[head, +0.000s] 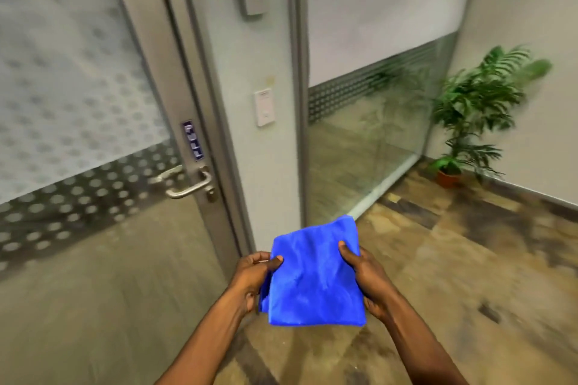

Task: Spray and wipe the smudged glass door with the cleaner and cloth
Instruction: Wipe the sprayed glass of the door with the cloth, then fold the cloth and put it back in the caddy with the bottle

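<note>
A folded blue cloth [314, 275] is held flat in front of me at waist height. My left hand [255, 273] grips its left edge, thumb on top. My right hand [364, 278] grips its right edge the same way. The glass door [78, 103] fills the left of the view, frosted with a dot pattern above and clear below, in a metal frame with a lever handle [190, 186] and a "PULL" sign [193, 141]. The door stands left of and beyond the cloth. No cleaner bottle is in view.
A grey wall panel [259, 56] with a white switch plate [264, 107] stands right of the door. A fixed glass partition [369, 122] runs further right. A potted plant [469, 122] sits in the far corner. The floor [453, 259] has brown patterned tiles.
</note>
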### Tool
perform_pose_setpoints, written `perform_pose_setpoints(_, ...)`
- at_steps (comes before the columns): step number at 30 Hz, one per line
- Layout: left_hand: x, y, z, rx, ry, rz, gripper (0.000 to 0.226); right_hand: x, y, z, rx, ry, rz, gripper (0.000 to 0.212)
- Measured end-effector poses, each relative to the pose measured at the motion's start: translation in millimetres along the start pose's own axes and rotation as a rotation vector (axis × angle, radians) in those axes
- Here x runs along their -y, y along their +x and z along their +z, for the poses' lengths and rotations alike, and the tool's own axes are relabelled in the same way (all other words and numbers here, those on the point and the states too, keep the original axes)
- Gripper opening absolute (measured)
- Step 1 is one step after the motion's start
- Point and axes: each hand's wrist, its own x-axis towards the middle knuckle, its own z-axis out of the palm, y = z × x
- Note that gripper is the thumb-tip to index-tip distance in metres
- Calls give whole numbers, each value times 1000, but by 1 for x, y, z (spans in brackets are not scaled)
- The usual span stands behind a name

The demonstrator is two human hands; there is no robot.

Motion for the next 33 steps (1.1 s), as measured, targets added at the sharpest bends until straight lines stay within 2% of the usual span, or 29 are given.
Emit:
perform_pose_setpoints(4, 0, 5, 82, 3, 71, 93, 7, 2, -11, -80, -211, 20, -85, 24)
perform_pose_setpoints(7, -5, 0, 133, 121, 131, 158, 3, -1, -23, -128, -317, 57, -155, 24)
perform_pose_setpoints(11, -6, -2, 192, 311, 228, 230, 7, -2, -37, -184, -419, 166, -200, 49)
perform_pose_setpoints(13, -6, 2, 220, 385, 287, 255, 9, 4, -42, -212, -426, 197, -167, 62)
perform_pose_setpoints(15, -7, 7, 244, 444, 320, 265, 9, 14, -44, -238, -400, 152, -121, 66)
perform_pose_setpoints(17, -8, 15, 270, 504, 329, 274, 10, 24, -44, -265, -377, 84, -105, 64)
perform_pose_setpoints(21, -14, 39, 323, 545, 358, 353, 14, 45, -34, -316, -483, -49, -125, 41)
perform_pose_setpoints(24, -18, 60, 369, 594, 403, 434, 15, 58, -24, -358, -522, -122, -141, 38)
perform_pose_setpoints(28, -28, 87, 441, 640, 464, 501, 21, 83, -23, -416, -535, -83, -225, 20)
perform_pose_setpoints(31, -32, 104, 496, 709, 471, 480, 12, 101, -30, -456, -611, -86, -290, 17)
perform_pose_setpoints(33, -29, 107, 532, 766, 462, 447, 7, 106, -37, -482, -705, -89, -304, 22)
